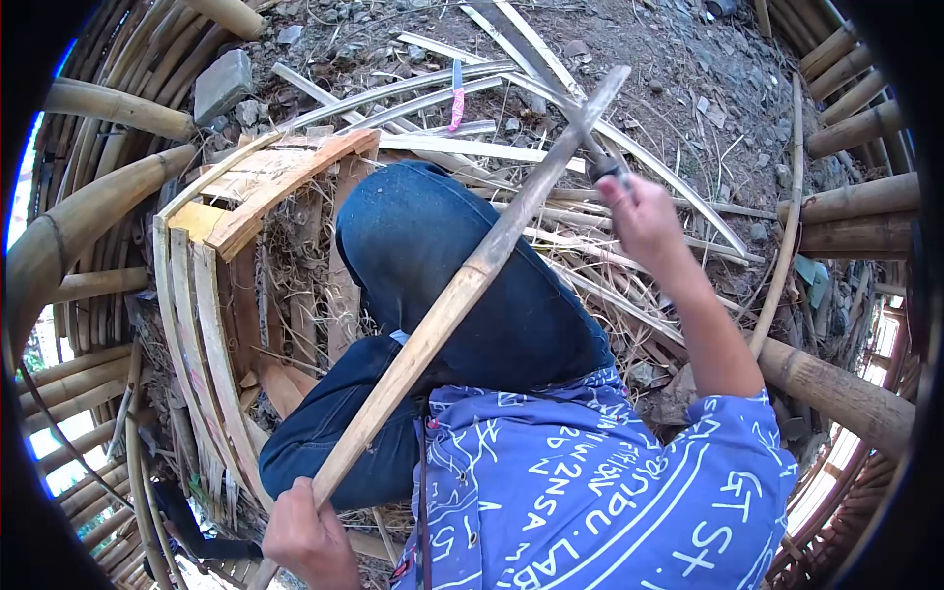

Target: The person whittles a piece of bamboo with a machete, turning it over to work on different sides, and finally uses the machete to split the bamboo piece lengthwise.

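A long split bamboo strip (423, 344) slants across my lap from lower left to upper right. My left hand (307, 539) is closed around its lower end. Its far part looks greyish and unpeeled, while the near part is pale. At the upper right my right hand (644, 224) grips the dark handle of a large knife (596, 155). The blade, blurred, points up and left and crosses the strip near its far end; whether it touches cannot be made out. My bent knee in jeans (418, 231) lies under the strip.
Beyond my knees, several bamboo strips (452, 146) and shavings litter the ground, with a pink-handled knife (457, 98) among them. To the left stands a curved bamboo and wood frame (211, 334). A stone block (223, 87) lies behind it. Bamboo poles (836, 388) surround the spot.
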The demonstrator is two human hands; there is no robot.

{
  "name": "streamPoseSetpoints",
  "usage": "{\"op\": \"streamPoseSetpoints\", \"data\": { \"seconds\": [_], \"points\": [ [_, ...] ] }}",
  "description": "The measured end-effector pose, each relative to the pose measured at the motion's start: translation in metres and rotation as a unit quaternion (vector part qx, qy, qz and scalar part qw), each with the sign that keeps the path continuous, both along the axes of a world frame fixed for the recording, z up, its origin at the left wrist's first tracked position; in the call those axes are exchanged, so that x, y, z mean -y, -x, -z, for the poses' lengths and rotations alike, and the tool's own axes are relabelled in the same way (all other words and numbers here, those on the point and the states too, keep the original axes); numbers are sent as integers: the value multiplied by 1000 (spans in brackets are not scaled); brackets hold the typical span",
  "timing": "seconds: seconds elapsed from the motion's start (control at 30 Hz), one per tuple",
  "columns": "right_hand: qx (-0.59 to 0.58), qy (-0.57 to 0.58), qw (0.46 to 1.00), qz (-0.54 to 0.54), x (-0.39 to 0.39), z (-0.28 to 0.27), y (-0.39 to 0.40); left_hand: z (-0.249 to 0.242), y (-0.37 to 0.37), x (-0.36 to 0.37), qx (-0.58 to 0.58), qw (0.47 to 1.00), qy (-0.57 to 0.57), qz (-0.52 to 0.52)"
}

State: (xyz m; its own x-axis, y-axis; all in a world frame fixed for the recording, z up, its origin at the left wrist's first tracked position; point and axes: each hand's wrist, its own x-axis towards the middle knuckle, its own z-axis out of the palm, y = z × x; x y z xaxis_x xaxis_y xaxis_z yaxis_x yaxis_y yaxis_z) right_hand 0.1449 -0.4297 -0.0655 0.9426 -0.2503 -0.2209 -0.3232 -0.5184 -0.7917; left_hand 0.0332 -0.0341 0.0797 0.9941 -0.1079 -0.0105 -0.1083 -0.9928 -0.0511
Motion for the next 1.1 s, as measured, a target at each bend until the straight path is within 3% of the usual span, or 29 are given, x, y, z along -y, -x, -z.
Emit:
{"op": "streamPoseSetpoints", "data": {
  "seconds": [0.07,0.23,0.4,0.7,0.9,1.1],
  "points": [
    [15,16,999,34,46,36,-4,-2,-2,-6,59,996,-22,66],
    [-9,-116,984,134,29,20,16,1,-6,-19,23,999,13,40],
    [-14,-198,980,-2,-34,-10,29,-11,-16,-10,-37,999,-7,39],
    [88,-31,993,-70,-26,5,0,-19,-14,-4,-66,998,3,18],
    [65,-44,995,58,42,58,-22,-26,-7,-10,-67,997,32,5],
    [29,-99,990,99,51,45,-18,-27,-5,-17,-94,995,42,-11]
  ]
}}
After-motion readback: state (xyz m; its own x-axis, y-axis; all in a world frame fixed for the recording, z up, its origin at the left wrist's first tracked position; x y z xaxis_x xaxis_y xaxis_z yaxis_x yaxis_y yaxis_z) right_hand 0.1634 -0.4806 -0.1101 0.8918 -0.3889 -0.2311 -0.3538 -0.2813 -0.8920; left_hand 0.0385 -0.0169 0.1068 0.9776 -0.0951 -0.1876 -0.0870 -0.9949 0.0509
